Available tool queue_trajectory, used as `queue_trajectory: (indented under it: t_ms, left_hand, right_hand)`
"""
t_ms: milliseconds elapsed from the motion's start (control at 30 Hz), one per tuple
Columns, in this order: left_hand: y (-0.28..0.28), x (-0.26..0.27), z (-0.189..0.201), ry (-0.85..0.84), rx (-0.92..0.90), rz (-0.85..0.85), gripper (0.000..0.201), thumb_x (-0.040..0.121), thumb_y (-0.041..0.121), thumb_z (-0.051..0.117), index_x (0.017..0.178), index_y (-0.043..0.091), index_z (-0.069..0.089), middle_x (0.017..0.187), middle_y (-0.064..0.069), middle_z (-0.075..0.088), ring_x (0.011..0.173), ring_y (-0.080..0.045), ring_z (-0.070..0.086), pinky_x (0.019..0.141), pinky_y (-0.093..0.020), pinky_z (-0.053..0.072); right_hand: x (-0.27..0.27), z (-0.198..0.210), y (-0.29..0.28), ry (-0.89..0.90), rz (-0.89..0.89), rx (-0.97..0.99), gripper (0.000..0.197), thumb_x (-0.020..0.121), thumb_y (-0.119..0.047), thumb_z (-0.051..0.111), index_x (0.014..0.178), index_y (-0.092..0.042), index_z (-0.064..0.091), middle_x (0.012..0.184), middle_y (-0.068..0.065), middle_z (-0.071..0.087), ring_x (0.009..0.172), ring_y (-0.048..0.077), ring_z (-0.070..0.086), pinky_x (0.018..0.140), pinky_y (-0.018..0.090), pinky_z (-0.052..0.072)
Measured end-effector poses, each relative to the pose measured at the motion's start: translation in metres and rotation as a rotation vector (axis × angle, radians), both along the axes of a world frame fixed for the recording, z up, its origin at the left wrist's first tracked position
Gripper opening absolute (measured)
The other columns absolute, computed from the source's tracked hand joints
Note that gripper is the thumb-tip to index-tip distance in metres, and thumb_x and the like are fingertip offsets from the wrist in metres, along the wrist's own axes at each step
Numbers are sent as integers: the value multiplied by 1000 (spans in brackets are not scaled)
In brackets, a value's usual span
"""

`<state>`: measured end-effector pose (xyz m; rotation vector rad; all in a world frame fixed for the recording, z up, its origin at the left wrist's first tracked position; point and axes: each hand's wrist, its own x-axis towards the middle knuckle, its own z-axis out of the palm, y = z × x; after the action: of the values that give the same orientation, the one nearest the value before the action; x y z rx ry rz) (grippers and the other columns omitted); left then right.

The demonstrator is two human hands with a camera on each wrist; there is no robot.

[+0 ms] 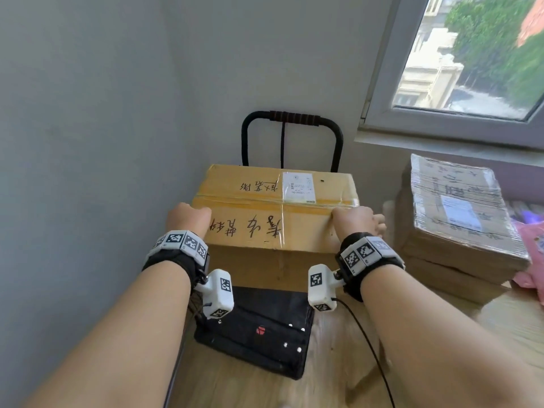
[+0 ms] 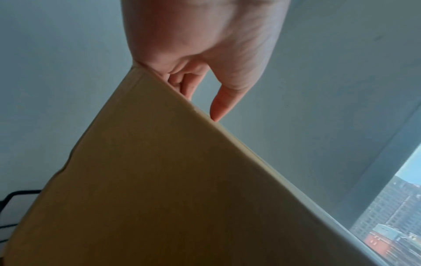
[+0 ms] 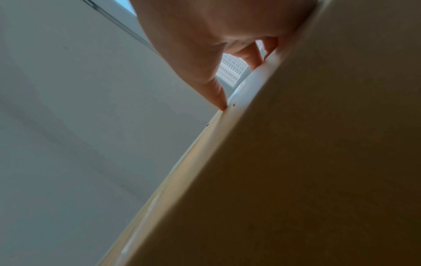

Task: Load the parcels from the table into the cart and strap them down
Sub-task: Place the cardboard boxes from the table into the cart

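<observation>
At the near top corners of the yellow cardboard parcel (image 1: 273,207), your left hand (image 1: 188,216) and right hand (image 1: 357,220) curled their fingers over its taped edges, gripping it. It sat on the black cart (image 1: 259,328), against the handle (image 1: 291,136); loading seemed underway, and two film-wrapped parcels (image 1: 459,219) likely came next.

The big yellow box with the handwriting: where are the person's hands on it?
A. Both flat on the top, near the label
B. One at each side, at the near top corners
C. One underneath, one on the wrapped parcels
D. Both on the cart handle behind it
B: the left hand sits at the box's near left corner and the right hand at its near right corner, fingers going over the edges.
</observation>
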<state>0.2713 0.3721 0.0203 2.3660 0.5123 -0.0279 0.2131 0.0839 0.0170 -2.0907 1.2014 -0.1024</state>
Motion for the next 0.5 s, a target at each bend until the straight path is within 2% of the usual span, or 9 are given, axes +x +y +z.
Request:
queue_trajectory:
  t_ms: [167,267,367,500]
  left_hand:
    - [3,52,-16,45,37,21,16,83,22,53,81,7,57,77,-9,60,56,-20,49,46,-26,30]
    - [3,78,-27,79,60,14,17,82,22,53,72,9,52,74,-8,58,54,-20,48,46,-25,31]
    - [4,106,-36,139,62,-4,20,81,23,55,65,10,50,73,-8,58,59,-23,51,50,-25,36]
    - [7,148,-47,217,66,-54,12,82,21,56,78,9,58,69,-6,55,56,-20,48,50,-25,37]
  right_hand:
    - [60,-17,4,30,9,10,49,84,-29,52,126,-5,47,135,15,37,124,31,36,107,45,33]
    - [82,-29,5,59,-7,14,50,84,-29,52,127,-5,47,135,15,37,124,32,37,107,44,33]
    - [102,-41,6,84,-34,36,50,84,-27,53,128,-4,47,134,15,38,122,32,40,106,43,36]
    - [135,-51,8,86,-67,61,45,82,-25,53,122,-5,51,127,15,46,110,32,51,96,41,45]
